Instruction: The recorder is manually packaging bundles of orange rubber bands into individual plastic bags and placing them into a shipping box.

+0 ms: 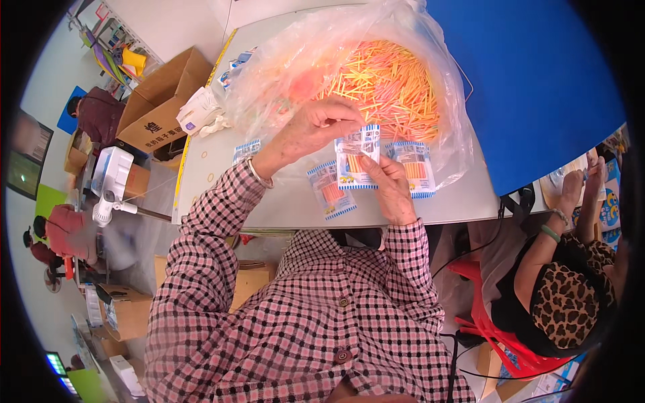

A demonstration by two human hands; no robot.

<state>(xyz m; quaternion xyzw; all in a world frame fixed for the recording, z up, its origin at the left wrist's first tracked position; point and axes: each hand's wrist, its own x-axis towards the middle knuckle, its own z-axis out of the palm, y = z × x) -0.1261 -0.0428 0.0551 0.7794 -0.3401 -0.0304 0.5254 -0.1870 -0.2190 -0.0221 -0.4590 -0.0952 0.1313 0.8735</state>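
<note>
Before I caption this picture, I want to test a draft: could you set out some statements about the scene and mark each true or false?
1. The right hand grips a small packet. True.
2. A clear plastic bag lies on the table with many loose thin sticks in it. True.
3. Those sticks are all dark blue. False: they show yellow, orange and pink.
4. The other hand lies flat on the table. False: the left hand is raised at the packet's upper edge, fingers bent.
5. The gripped packet is the only one in view. False: similar packets lie on the table.
</note>
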